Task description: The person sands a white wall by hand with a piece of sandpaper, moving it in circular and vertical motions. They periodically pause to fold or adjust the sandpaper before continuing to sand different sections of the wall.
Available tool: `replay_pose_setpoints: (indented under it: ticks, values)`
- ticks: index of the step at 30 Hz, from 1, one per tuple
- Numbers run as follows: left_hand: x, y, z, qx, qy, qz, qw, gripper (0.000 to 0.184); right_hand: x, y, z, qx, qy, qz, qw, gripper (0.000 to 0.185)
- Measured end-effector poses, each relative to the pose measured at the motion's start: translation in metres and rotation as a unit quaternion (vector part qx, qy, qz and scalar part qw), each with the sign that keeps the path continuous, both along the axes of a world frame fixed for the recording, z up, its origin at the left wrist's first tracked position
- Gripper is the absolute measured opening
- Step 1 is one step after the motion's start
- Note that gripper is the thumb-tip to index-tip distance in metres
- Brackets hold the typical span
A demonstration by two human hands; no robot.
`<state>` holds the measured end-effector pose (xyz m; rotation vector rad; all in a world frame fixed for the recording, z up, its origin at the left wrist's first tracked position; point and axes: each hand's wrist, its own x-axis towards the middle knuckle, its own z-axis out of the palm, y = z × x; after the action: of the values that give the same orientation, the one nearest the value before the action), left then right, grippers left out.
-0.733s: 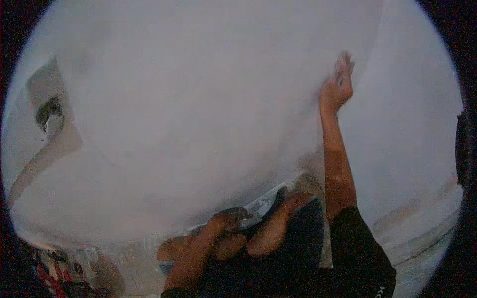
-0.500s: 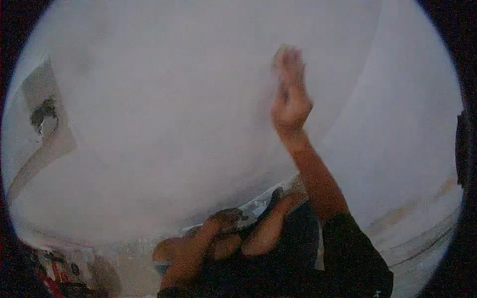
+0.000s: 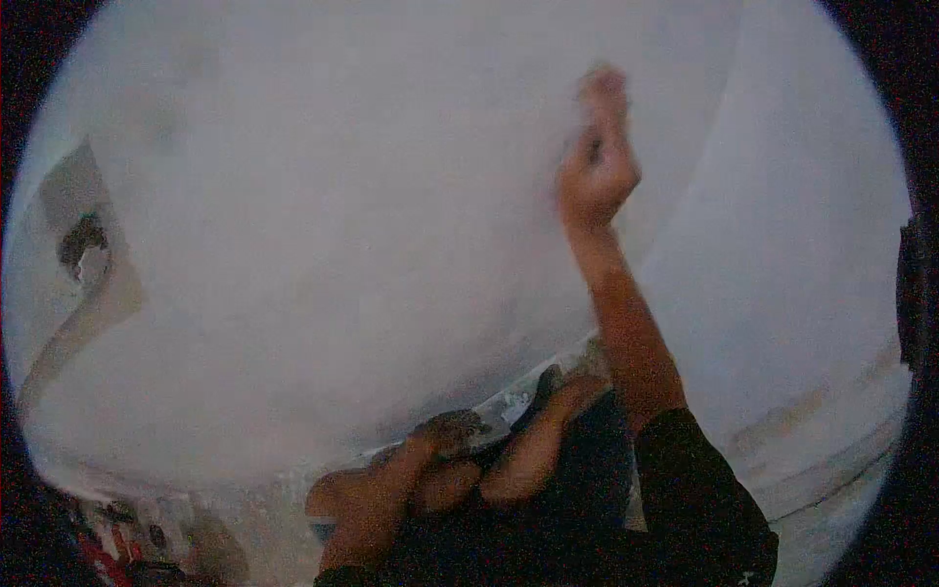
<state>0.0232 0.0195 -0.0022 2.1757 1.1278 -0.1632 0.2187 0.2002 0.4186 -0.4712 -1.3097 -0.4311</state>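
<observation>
Evidently the relation that matters here is between the right hand (image 3: 602, 161) and the broad white surface (image 3: 342, 215), apparently a wall, which fills most of the frame from the upper left to the centre. The hand stands in front of it in the upper right of the frame, with the surface stretching away mainly toward the left. The lens bends everything, so I cannot be sure of a long axis, though the surface's lower edge slants from the lower left up to a spot right of centre. A faint line in the upper right parts it from a paler area (image 3: 802, 245) along the right side.

Of the two, the right hand reaches further up across the surface. Its fingers point upward and look close together, with a dark gap near the thumb; blur hides whether they pinch anything or actually touch the white.

The left hand (image 3: 448, 430) is low, just below centre, beside the surface's lower edge and near a bare leg (image 3: 528, 465). It is too dark to tell whether it is spread, curled or holding something. A grey-brown patch (image 3: 73, 181) with a dark mark (image 3: 83, 240) shows at the left, and red things (image 3: 122, 548) at the lower left.
</observation>
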Motion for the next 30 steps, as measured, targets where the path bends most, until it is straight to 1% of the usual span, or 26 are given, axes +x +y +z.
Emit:
replay_pose_setpoints:
  ticks: [1, 2, 3, 4, 5, 6, 8, 10, 11, 13, 15, 17, 18, 19, 21, 23, 25, 27, 28, 29, 30]
  values:
    - [0.003, 0.002, 0.001, -0.065, 0.008, 0.03, 0.997, 0.053, -0.006, -0.016, -0.021, -0.01, -0.05, 0.005, 0.999, 0.04]
    - [0.004, 0.0, 0.005, -0.034, 0.002, 0.02, 0.999, 0.053, -0.008, -0.027, -0.047, -0.016, -0.098, 0.011, 0.995, 0.04]
    - [0.008, -0.01, 0.012, 0.003, 0.005, 0.009, 1.0, 0.054, 0.011, -0.039, -0.083, -0.011, -0.123, 0.008, 0.992, 0.041]
    - [0.004, -0.005, 0.018, 0.019, -0.004, -0.001, 1.0, 0.055, 0.015, -0.019, -0.104, -0.021, -0.16, 0.005, 0.987, 0.042]
    - [-0.005, -0.006, 0.013, 0.034, -0.008, -0.008, 0.999, 0.056, 0.012, -0.01, -0.13, -0.035, -0.151, -0.01, 0.988, 0.042]
    - [-0.006, -0.004, 0.02, 0.039, -0.012, -0.012, 0.999, 0.056, 0.029, 0.008, -0.133, -0.058, -0.133, -0.023, 0.989, 0.042]
    - [-0.006, -0.004, 0.024, 0.061, -0.021, -0.024, 0.998, 0.058, 0.06, 0.025, -0.133, -0.124, -0.032, -0.07, 0.989, 0.04]
    - [-0.006, -0.009, 0.022, 0.09, -0.033, -0.038, 0.995, 0.06, 0.068, 0.035, -0.11, -0.172, 0.05, -0.12, 0.976, 0.04]
    - [-0.005, -0.012, 0.02, 0.089, -0.03, -0.031, 0.995, 0.059, 0.065, 0.041, -0.092, -0.172, 0.049, -0.123, 0.976, 0.04]
    - [-0.009, -0.012, 0.02, 0.064, -0.023, -0.012, 0.998, 0.059, 0.047, 0.04, -0.063, -0.115, 0.092, -0.024, 0.989, 0.041]
    - [-0.011, -0.012, 0.021, 0.046, -0.021, -0.005, 0.999, 0.058, 0.004, 0.005, -0.047, -0.076, 0.037, -0.002, 0.996, 0.042]
    - [-0.014, -0.012, 0.024, 0.035, -0.02, -0.003, 0.999, 0.058, -0.035, -0.019, -0.081, -0.051, -0.043, 0.02, 0.998, 0.043]
    - [-0.016, -0.013, 0.027, 0.031, -0.021, -0.002, 0.999, 0.058, -0.035, -0.033, -0.102, -0.066, -0.122, 0.004, 0.99, 0.044]
    - [-0.004, -0.012, 0.032, 0.024, -0.017, 0.003, 1.0, 0.058, -0.007, -0.034, -0.121, -0.08, -0.193, -0.01, 0.978, 0.045]
    - [-0.019, -0.021, 0.035, 0.02, -0.018, 0.005, 1.0, 0.057, -0.003, -0.021, -0.176, -0.031, -0.155, -0.006, 0.987, 0.043]
    - [-0.023, -0.025, 0.035, 0.018, -0.02, 0.007, 1.0, 0.057, 0.033, -0.008, -0.2, -0.123, -0.125, -0.043, 0.984, 0.039]
    - [-0.021, -0.026, 0.033, 0.018, -0.023, 0.011, 1.0, 0.056, 0.053, 0.011, -0.187, -0.151, -0.034, -0.076, 0.985, 0.037]
    - [0.008, -0.008, 0.041, 0.012, -0.021, 0.016, 1.0, 0.056, 0.102, 0.049, -0.134, -0.161, 0.038, -0.093, 0.982, 0.038]
    - [0.002, -0.011, 0.04, 0.012, -0.023, 0.014, 1.0, 0.056, 0.078, 0.039, -0.112, -0.159, 0.029, -0.096, 0.982, 0.038]
    - [0.003, -0.011, 0.044, 0.012, -0.022, 0.014, 1.0, 0.056, 0.062, 0.033, -0.087, -0.122, 0.047, -0.05, 0.99, 0.038]
    - [0.004, -0.013, 0.049, 0.011, -0.022, 0.017, 1.0, 0.055, 0.044, 0.027, -0.075, -0.086, 0.066, -0.002, 0.994, 0.038]
